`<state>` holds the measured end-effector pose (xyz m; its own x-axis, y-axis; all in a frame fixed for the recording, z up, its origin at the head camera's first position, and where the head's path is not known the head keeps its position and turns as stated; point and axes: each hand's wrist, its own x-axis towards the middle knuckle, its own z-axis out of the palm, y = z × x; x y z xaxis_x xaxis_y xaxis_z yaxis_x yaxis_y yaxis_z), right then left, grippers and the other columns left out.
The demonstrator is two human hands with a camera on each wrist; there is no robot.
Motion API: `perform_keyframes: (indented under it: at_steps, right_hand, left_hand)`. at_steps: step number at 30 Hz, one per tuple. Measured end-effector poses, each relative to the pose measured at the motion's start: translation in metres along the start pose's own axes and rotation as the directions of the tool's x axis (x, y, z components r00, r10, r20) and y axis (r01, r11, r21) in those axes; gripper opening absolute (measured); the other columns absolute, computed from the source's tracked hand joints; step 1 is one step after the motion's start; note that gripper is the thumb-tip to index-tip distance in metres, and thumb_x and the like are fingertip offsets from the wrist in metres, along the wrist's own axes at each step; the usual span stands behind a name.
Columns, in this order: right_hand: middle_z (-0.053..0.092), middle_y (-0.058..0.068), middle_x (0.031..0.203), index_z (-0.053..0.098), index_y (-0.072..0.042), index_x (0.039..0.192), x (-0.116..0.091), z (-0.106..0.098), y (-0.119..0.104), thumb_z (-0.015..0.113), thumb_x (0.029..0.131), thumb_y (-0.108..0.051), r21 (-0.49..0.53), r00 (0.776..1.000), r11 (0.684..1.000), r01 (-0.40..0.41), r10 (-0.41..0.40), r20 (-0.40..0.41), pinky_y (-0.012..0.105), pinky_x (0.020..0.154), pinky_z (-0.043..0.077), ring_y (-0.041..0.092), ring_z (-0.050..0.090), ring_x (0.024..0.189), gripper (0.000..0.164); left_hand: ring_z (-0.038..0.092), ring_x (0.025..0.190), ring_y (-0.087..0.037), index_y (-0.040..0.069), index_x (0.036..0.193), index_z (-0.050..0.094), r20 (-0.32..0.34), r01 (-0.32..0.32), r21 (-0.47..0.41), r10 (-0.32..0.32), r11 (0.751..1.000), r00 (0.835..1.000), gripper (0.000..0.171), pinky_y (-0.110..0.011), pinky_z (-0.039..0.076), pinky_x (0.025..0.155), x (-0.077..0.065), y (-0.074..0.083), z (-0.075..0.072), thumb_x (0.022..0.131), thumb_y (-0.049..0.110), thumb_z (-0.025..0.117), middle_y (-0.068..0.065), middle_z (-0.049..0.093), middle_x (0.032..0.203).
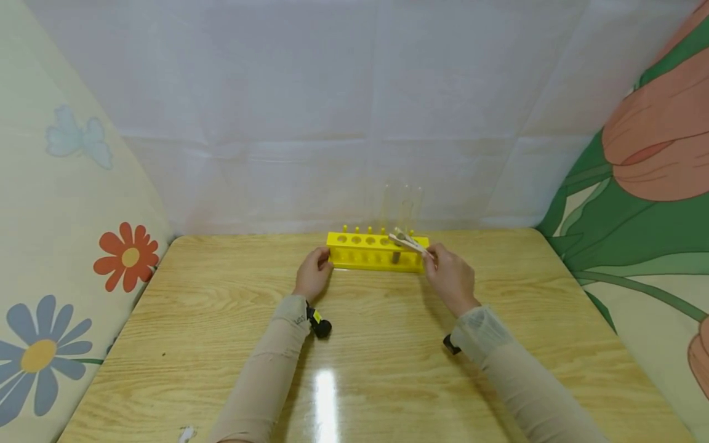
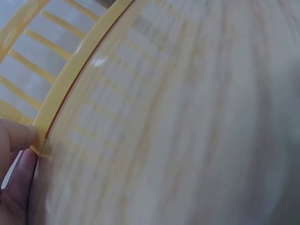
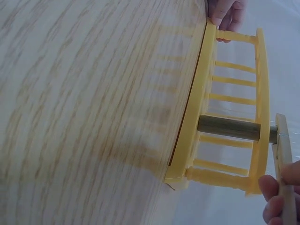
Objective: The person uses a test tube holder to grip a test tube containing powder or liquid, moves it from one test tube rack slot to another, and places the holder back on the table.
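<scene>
A yellow test tube rack [image 1: 376, 242] stands at the back of the wooden table. My left hand [image 1: 314, 272] grips its left end; in the left wrist view the fingers [image 2: 18, 136] pinch the end of the base. My right hand [image 1: 451, 278] holds a wooden test tube clamp [image 1: 408, 242] over the right part of the rack. A test tube with dark grey-green contents [image 3: 229, 128] stands in one of the rack's holes, and the clamp [image 3: 283, 143] is at its top. Whether the jaws are tight on the glass I cannot tell.
Several clear glass tubes [image 1: 406, 209] rise at the rack's back right. A white cloth [image 1: 288, 123] hangs behind the table [image 1: 382, 344]. Flower-printed cloths [image 1: 55, 246] stand at both sides. A small white scrap [image 1: 187, 434] lies near the front left.
</scene>
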<state>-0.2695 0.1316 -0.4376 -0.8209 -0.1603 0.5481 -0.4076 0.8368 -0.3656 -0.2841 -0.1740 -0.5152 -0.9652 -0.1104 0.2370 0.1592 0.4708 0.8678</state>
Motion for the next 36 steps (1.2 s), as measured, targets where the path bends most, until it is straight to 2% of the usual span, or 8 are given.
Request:
perform_keyframes:
  at_steps: [12,23,36]
  right_hand:
    - [0.070,0.015,0.075,0.066,0.001,0.103,-0.0027,0.0046,0.0033,0.068,0.097,-0.017,-0.041,1.000,0.999,-0.004,0.005,0.007,0.041,0.039,0.042,0.026,0.055,0.050,0.019]
    - [0.066,0.015,0.072,0.064,0.000,0.101,-0.0023,0.0068,0.0050,0.068,0.096,-0.018,-0.056,1.000,0.998,-0.012,0.013,0.017,0.043,0.040,0.042,0.027,0.052,0.049,0.019]
    - [0.064,0.013,0.068,0.064,0.000,0.100,-0.0016,0.0086,0.0057,0.068,0.096,-0.018,-0.060,1.000,0.998,-0.006,0.006,0.004,0.040,0.039,0.040,0.024,0.049,0.047,0.018]
  left_hand:
    - [0.061,0.120,-0.038,-0.006,0.127,0.060,0.010,0.011,0.007,-0.011,1.000,1.000,0.033,-0.046,0.049,0.107,-0.0003,0.0000,-0.0004,0.095,-0.001,0.064,-0.024,0.062,0.129]
    - [0.061,0.121,-0.038,-0.006,0.128,0.060,0.011,0.028,0.011,-0.028,1.000,1.000,0.034,-0.046,0.049,0.108,-0.0013,0.0020,-0.0012,0.095,-0.001,0.064,-0.025,0.062,0.130]
    - [0.060,0.122,-0.037,-0.005,0.130,0.059,0.010,0.031,0.029,-0.031,0.999,0.999,0.035,-0.046,0.048,0.109,-0.0006,0.0009,-0.0012,0.095,0.000,0.063,-0.024,0.062,0.131]
